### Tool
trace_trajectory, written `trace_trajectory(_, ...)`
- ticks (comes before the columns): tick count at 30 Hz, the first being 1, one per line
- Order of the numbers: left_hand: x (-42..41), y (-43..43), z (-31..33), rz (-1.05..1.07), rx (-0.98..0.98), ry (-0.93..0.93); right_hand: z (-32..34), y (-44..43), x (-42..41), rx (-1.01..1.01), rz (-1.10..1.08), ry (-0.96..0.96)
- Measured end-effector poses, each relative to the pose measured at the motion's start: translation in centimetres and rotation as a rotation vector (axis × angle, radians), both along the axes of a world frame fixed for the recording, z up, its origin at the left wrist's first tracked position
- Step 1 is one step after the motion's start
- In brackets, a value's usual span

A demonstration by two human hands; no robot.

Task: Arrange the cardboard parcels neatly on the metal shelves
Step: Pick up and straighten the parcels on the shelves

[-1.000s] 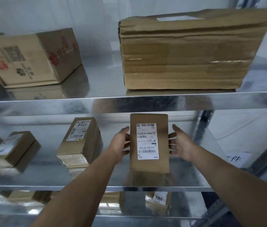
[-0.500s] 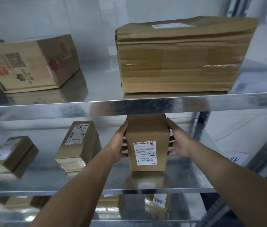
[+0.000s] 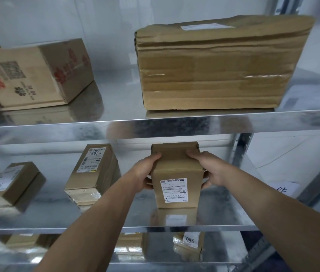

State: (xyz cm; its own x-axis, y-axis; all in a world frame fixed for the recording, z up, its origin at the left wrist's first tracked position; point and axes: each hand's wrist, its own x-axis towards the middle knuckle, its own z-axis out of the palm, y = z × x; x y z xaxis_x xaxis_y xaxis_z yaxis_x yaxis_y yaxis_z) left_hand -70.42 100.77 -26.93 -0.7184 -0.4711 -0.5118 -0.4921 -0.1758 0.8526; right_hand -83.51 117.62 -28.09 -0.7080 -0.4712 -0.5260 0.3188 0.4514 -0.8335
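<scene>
A small cardboard parcel (image 3: pixel 176 173) with a white label on its near face stands on the middle metal shelf (image 3: pixel 116 224). My left hand (image 3: pixel 145 173) grips its left side, fingers curled over the top edge. My right hand (image 3: pixel 209 169) grips its right side the same way. To its left lie a labelled parcel marked 7786 (image 3: pixel 92 171) and a smaller parcel (image 3: pixel 9 183). On the upper shelf (image 3: pixel 116 128) sit a wide taped parcel (image 3: pixel 218 63) and a printed box (image 3: pixel 35 73).
Below, the lower shelf (image 3: pixel 155 260) holds more parcels, one marked 7186 (image 3: pixel 189 244). A steel upright (image 3: pixel 241 154) stands at the right of the middle shelf. A paper sign (image 3: pixel 283 188) hangs further right. The wall closes off the back.
The parcel has been tipped from label-up to standing with the label facing me. Both hands went from open at its sides to gripping it over the top.
</scene>
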Motion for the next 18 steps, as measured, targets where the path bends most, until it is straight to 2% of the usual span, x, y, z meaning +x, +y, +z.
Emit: trace_trajectory(18,-1.1,-0.6,0.1,0.024,0.001,-0.055,0.8,-1.4,-0.3,0.044,-0.005,0.014)
